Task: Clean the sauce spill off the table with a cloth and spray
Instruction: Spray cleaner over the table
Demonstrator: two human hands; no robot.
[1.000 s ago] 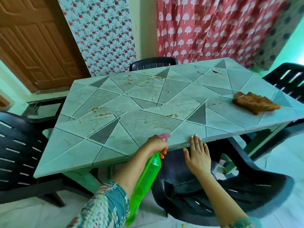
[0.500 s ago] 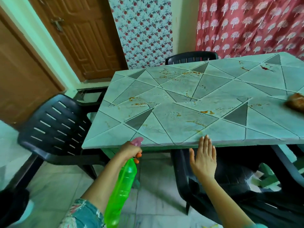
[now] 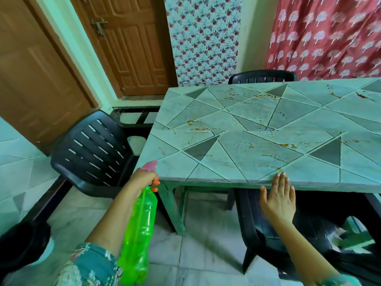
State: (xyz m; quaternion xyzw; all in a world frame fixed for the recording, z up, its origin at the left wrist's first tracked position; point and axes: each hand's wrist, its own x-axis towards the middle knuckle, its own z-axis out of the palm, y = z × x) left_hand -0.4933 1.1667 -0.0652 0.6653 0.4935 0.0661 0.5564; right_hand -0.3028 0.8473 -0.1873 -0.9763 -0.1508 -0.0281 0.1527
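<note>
My left hand (image 3: 142, 178) grips the pink trigger head of a green spray bottle (image 3: 138, 234), held just off the near left corner of the table (image 3: 257, 180). The table has a pale green top with grey triangles. Orange-brown sauce streaks (image 3: 198, 129) and smears (image 3: 288, 145) spread across it, with red marks (image 3: 361, 96) at the far right. My right hand (image 3: 278, 199) lies flat with straight fingers, fingertips on the table's near edge. The cloth is out of view.
A black plastic chair (image 3: 92, 149) stands at the table's left end, another (image 3: 261, 76) at the far side, and a third (image 3: 309, 234) is tucked under the near edge below my right hand. Wooden doors (image 3: 127, 46) and patterned curtains line the back wall.
The view has swung left, so the brown cloth on the right of the table has left the frame. My left hand with the bottle now sits beyond the table's left corner.
</note>
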